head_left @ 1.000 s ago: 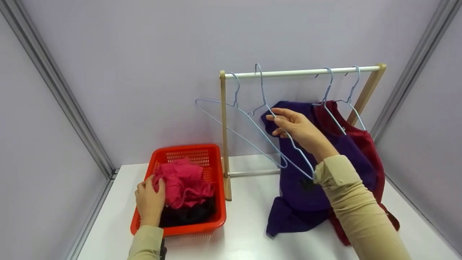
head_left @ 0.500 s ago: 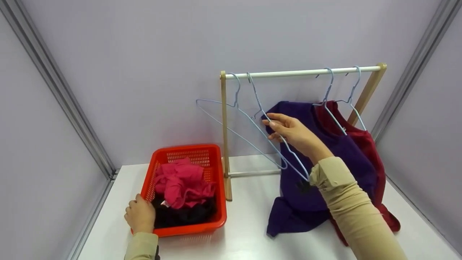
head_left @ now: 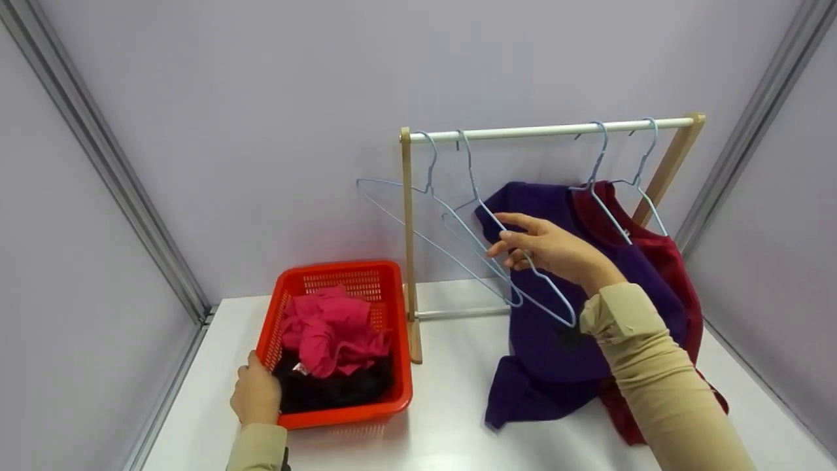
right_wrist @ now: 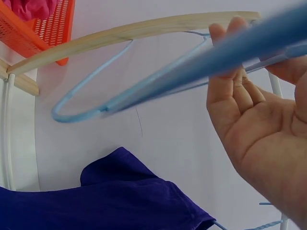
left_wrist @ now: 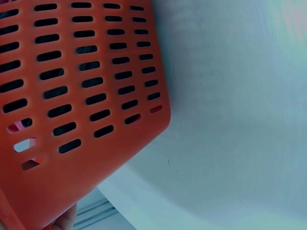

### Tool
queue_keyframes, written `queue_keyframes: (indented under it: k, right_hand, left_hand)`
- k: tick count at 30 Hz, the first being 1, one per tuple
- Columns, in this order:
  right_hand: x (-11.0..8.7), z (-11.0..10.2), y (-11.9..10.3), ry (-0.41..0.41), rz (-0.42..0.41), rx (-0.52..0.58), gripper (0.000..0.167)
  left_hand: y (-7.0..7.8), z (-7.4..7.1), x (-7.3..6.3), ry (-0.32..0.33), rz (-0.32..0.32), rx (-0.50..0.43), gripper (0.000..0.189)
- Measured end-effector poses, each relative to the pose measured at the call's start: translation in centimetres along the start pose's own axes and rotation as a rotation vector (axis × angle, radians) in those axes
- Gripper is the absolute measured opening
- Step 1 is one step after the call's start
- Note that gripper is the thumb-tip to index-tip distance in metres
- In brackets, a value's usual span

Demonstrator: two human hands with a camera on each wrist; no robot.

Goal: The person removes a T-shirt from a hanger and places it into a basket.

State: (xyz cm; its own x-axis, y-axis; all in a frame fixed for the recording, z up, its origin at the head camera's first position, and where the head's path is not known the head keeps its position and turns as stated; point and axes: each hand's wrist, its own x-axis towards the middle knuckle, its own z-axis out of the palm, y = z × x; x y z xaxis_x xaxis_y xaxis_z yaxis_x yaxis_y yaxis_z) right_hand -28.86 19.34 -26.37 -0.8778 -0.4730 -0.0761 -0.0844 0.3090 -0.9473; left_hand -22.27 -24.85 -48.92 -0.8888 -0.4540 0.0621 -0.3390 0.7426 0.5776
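In the head view, my left hand [head_left: 256,394] grips the near left rim of a red plastic basket [head_left: 346,414]. A crumpled pink garment [head_left: 332,333] lies in it over a black one [head_left: 337,391]. The basket's slotted wall [left_wrist: 120,148] fills much of the left wrist view, hiding most of that hand. My right hand [head_left: 552,252] holds a bare light blue hanger [head_left: 556,297] by its sloping arm, between thumb and fingers. This hanger's hook sits at the rail [head_left: 523,133], right of another bare blue hanger [head_left: 458,260].
The rack has wooden side posts [head_left: 409,261] on a white table [head_left: 451,386]. Toward its right end hang a purple top [head_left: 549,353] and a dark red top [head_left: 690,288] on blue hangers. Grey walls stand close behind and on both sides.
My left hand has left the pink garment and moved down to the basket rim. The hanger in my right hand has come down to the rail, shifted left, then slightly right.
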Motion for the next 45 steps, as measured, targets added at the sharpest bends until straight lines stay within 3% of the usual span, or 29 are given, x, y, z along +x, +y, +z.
queue_keyframes:
  k: [5, 12, 24, 29, 34, 41, 45]
  right_hand:
    - [-0.7, -1.0, 0.5, -0.064, 0.009, -0.065, 0.062]
    - [-1.6, -2.3, 1.3, -0.061, 0.043, -0.155, 0.05]
    - [-2.7, -2.9, 1.5, 0.018, 0.068, -0.417, 0.048]
    - [-2.8, -3.2, 1.8, 0.084, 0.057, -0.423, 0.049]
    - [-2.7, -3.8, 1.8, 0.319, -0.037, -0.352, 0.041]
    - [-2.9, -4.6, 2.0, 0.869, -0.166, -0.241, 0.034]
    - [-3.1, -5.0, 2.4, 1.121, -0.154, -0.281, 0.03]
  left_hand:
    - [0.0, 0.0, 0.1, 0.017, 0.015, 0.001, 0.052]
    - [-0.2, -0.1, 0.2, 0.019, 0.015, 0.008, 0.051]
    - [-0.3, -0.3, -0.2, 0.062, 0.039, 0.011, 0.052]
    - [-0.3, -0.1, -0.1, 0.048, 0.033, 0.015, 0.049]
    - [-0.3, -0.2, 0.0, 0.037, 0.024, 0.003, 0.047]
    - [-0.3, -0.4, 0.1, 0.053, 0.018, -0.03, 0.046]
    - [-0.4, -0.4, 0.1, 0.052, 0.015, -0.044, 0.047]
